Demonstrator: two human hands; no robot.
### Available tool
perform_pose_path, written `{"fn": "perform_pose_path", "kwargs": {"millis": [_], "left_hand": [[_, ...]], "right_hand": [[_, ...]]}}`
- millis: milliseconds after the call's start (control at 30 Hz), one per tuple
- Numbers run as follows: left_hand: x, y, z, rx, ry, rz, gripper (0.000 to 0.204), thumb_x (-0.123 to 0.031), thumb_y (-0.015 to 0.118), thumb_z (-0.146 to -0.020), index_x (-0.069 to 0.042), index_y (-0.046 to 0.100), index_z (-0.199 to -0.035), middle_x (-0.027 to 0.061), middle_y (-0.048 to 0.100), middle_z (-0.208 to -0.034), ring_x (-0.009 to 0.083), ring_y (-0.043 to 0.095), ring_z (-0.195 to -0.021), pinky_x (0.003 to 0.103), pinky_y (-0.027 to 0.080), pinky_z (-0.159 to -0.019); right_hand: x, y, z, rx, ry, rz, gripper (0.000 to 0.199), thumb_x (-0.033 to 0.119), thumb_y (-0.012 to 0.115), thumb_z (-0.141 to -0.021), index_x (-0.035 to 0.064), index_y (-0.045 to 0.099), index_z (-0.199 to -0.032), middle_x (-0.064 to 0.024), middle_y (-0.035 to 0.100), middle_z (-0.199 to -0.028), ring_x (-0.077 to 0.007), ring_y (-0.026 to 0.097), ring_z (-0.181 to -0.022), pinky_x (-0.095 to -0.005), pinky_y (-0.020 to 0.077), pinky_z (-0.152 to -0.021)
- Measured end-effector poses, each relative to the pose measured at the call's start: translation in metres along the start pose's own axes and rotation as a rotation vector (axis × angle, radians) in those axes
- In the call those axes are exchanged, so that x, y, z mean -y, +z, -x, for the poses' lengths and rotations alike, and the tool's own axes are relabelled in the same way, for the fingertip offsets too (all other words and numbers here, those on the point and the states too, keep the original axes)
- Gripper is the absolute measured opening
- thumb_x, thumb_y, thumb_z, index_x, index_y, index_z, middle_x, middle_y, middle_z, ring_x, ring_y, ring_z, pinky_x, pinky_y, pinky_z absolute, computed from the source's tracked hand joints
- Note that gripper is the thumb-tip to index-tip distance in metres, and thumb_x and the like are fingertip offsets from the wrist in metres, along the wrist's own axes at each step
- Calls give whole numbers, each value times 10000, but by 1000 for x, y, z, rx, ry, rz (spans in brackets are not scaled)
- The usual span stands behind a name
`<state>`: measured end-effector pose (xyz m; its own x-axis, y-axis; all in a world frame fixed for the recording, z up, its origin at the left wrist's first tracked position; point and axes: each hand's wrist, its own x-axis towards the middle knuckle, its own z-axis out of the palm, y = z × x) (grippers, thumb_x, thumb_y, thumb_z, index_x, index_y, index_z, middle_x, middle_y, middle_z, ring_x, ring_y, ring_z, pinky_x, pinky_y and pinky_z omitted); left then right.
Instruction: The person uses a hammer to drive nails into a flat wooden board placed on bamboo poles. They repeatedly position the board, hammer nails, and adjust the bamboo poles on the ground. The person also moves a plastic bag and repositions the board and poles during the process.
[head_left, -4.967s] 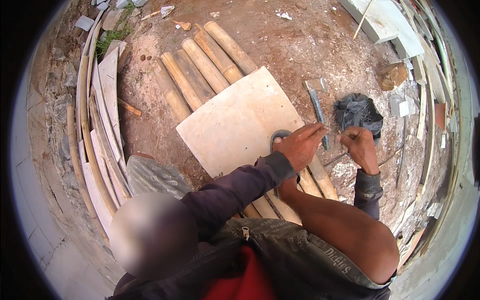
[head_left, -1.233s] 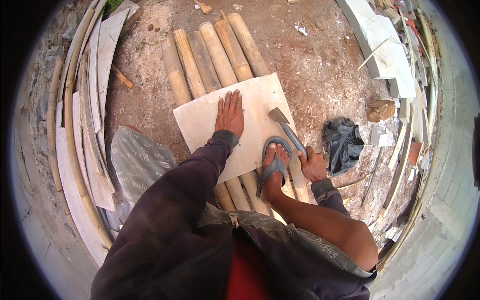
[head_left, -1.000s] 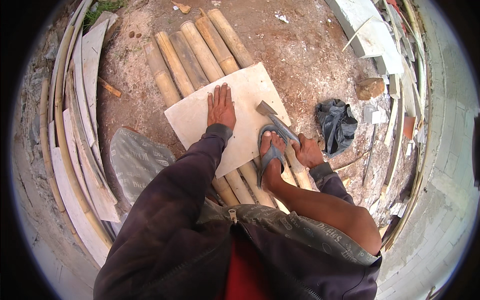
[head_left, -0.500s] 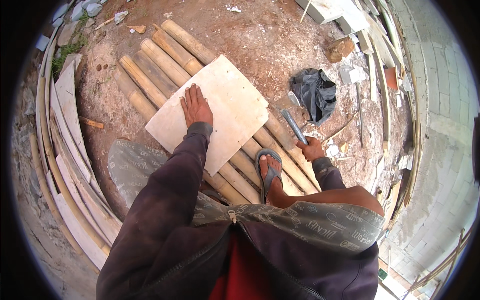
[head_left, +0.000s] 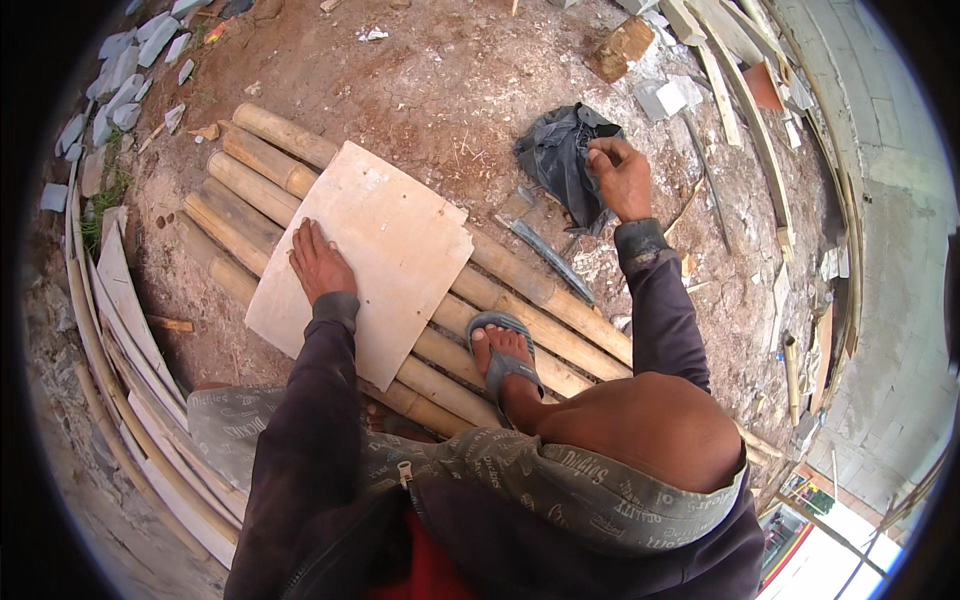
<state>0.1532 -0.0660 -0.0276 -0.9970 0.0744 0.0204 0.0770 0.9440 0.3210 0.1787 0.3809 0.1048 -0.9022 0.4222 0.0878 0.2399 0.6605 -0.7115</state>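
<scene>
On the bare dirt ground, seen from your head camera, your left hand lies flat with fingers spread on the pale plywood board, pressing it down onto the row of bamboo poles beneath, which likely keeps the sheet from sliding on the round stems. That grip is apart, palm down, clamped on nothing. Your sandalled foot stands on the poles just beside the board's lower right corner, which looks like bracing.

Your right hand reaches well out to the dark plastic bag lying crumpled on the soil; its fingers are curled together at the bag's upper edge, though you cannot tell from here whether they pinch the plastic or something inside it.

Between board and bag, a long flat metal blade lies across the poles and dirt, right under your reaching arm. Scrap timber and a brick litter the far ground; bent strips stack along your left.
</scene>
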Motion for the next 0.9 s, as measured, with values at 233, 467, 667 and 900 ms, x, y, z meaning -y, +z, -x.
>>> {"fn": "perform_pose_path", "kwargs": {"millis": [233,467,667,900], "left_hand": [[1,1,3,-58,18,0,468,-128,452,-982,-14,417,-1435,126,383,-1520,336,313,-1430,504,222,-1185],[-2,-5,3,-29,-32,31,508,-93,485,-936,7,417,-1429,157,384,-1510,337,309,-1436,504,202,-1204],[-3,-9,2,17,-59,21,514,-102,488,-939,6,410,-1435,146,370,-1520,333,299,-1438,502,224,-1197],[-5,-10,1,-10,-60,-3,490,-110,502,-935,-8,447,-1411,137,405,-1496,318,311,-1431,480,226,-1196]], "right_hand": [[-104,26,-88,112,263,609,260,220,732,-798,55,748,-998,-195,728,-970,-367,696,-959,-409,532,-874],[-102,21,-79,24,-21,386,169,169,668,-877,39,711,-976,-222,702,-901,-402,675,-843,-440,512,-777],[8,13,-58,-130,-24,-113,210,190,580,-996,-20,585,-998,-132,660,-857,-174,648,-758,-310,519,-667],[88,115,-3,415,287,-792,123,81,612,-958,-33,606,-1004,-142,691,-890,-190,668,-756,-311,558,-688]]}}
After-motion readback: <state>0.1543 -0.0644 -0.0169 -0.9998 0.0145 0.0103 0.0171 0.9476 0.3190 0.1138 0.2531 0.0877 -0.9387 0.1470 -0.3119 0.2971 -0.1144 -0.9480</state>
